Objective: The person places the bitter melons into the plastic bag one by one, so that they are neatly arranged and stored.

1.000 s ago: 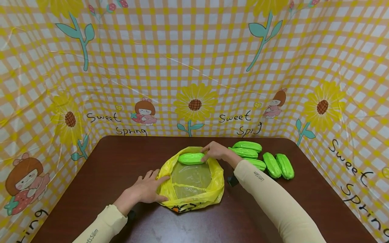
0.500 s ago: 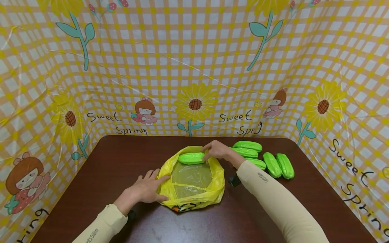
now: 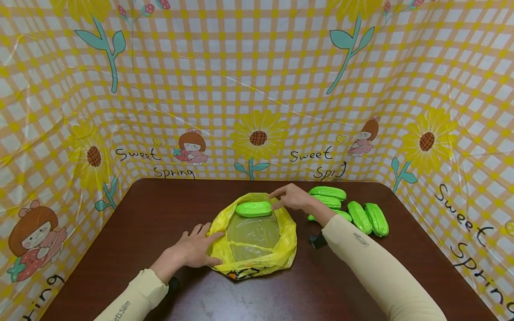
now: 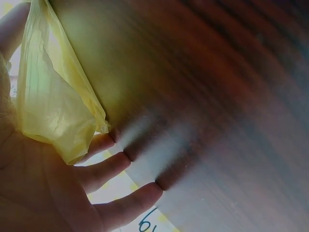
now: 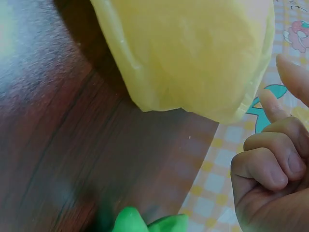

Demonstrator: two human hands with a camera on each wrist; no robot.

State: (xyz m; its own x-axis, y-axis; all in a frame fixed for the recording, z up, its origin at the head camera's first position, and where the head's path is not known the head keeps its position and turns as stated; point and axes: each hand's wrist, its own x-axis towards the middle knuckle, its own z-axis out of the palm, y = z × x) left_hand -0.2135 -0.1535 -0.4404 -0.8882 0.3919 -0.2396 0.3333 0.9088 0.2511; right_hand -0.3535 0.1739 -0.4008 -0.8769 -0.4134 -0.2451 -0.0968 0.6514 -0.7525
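Observation:
A yellow plastic bag (image 3: 287, 236) sits with its mouth facing up at the middle of the table. Inside it, along the far side, lies a green bitter melon (image 3: 254, 209). My left hand (image 3: 190, 247) touches the bag's left rim with spread, straight fingers. In the left wrist view, the thin bag film (image 4: 58, 106) hangs across that palm. By the far right rim is my right hand (image 3: 292, 197), its index finger and thumb extended beside the melon's right end. The right wrist view shows the other fingers (image 5: 265, 164) curled, holding nothing.
Several more bitter melons (image 3: 360, 218) lie on the dark wooden table (image 3: 168, 205) to the right, partly behind my right wrist. A checked yellow cloth (image 3: 257, 67) with flowers surrounds the table at the back and sides.
My right hand has drawn slightly to the right, away from the melon in the bag, and more of the melon's right end shows. The left hand and bag look unmoved.

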